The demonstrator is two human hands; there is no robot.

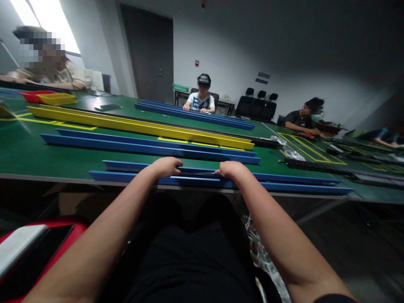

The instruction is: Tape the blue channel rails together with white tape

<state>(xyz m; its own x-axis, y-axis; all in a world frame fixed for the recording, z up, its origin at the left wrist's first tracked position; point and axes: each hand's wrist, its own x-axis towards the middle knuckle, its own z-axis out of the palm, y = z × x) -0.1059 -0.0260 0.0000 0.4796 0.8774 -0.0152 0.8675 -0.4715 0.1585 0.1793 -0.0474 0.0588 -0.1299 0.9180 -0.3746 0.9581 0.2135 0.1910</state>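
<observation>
My left hand [166,166] and my right hand [232,169] are both over a long blue channel-shaped rail [126,176] lying along the table's near edge. A thin dark strip [198,173] stretches between them, along the inside of the rail. The fingers of each hand are closed on an end of the visible stretch. Whether the strip runs on beyond my fingers is hidden. Just past my hands lies a second blue rail [158,146], parallel to the near one.
Beyond are a yellow rail [142,127] and another blue rail [195,114]. Black strips [315,166] and clear plastic wrap [292,150] lie to the right. Red [34,96] and yellow [57,99] trays stand far left. Several people sit around the green table [19,153].
</observation>
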